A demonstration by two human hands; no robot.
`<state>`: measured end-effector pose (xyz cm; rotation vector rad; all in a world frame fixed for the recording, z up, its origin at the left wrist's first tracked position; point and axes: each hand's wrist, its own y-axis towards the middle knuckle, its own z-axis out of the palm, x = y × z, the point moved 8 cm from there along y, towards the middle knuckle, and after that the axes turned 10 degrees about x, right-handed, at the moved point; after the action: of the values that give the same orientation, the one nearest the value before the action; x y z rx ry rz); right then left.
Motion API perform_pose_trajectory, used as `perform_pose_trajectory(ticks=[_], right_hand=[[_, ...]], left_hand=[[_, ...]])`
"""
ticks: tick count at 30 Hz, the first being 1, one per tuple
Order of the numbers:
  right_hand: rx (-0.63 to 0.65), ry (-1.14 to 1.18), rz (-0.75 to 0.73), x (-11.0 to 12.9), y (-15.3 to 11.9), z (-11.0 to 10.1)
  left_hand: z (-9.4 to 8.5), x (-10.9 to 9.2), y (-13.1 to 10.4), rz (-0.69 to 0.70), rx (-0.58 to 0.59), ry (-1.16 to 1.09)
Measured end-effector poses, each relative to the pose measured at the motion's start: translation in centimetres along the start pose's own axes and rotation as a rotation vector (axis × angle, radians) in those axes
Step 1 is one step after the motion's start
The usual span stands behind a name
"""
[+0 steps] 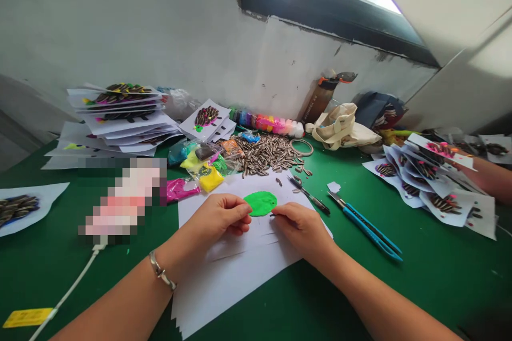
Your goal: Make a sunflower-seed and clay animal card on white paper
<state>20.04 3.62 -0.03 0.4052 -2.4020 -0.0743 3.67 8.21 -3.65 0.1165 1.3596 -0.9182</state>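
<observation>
Tabletop [436, 282], hands [226, 213] [302, 226] perhaps at clay [260, 202] edge.

Clay [260, 204] on paper [236, 295], seeds [264, 155] behind

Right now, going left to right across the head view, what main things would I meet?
Yellow label, bracelet, left hand, green clay, right hand, blue tool, another person's arm.

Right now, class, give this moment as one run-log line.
left hand: at green oval's left edge; right hand: holding small dark piece; oval: flat on white paper; seeds: heaped beyond oval
</observation>
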Motion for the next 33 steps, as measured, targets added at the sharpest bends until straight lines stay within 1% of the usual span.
perform_pose_trajectory(ticks=[4, 8, 14, 22, 27, 30, 33], right_hand=[[-0.054, -0.035, 0.013, 0.1, -0.3, 0.0], [-0.056, -0.114, 0.011, 0.4, -0.2, 0.2], [-0.065, -0.165, -0.011, 0.4, 0.0, 0.3], [-0.056, -0.243, 0.005, 0.4, 0.2, 0.7], [-0.068, -0.294, -0.045, 1.3, 0.1, 0.8], [-0.047, -0.32, -0.071, 2.0, 0.0, 0.9], [0.002, -0.308, -0.073, 2.2, -0.1, 1.0]], left_hand=[[0.1, -0.2, -0.2, -0.017, -0.016, 0.004], [0.2, -0.4, -0.3, -0.012, -0.026, -0.007], [0.2, -0.2, -0.1, -0.023, -0.018, -0.004], [0.4, -0.6, -0.4, -0.012, -0.02, 0.035], [0.4, -0.6, -0.4, -0.001, -0.024, 0.044], [0.4, -0.7, -0.4, 0.013, -0.015, 0.051], [0.4, -0.6, -0.4, 0.007, -0.009, 0.051]])
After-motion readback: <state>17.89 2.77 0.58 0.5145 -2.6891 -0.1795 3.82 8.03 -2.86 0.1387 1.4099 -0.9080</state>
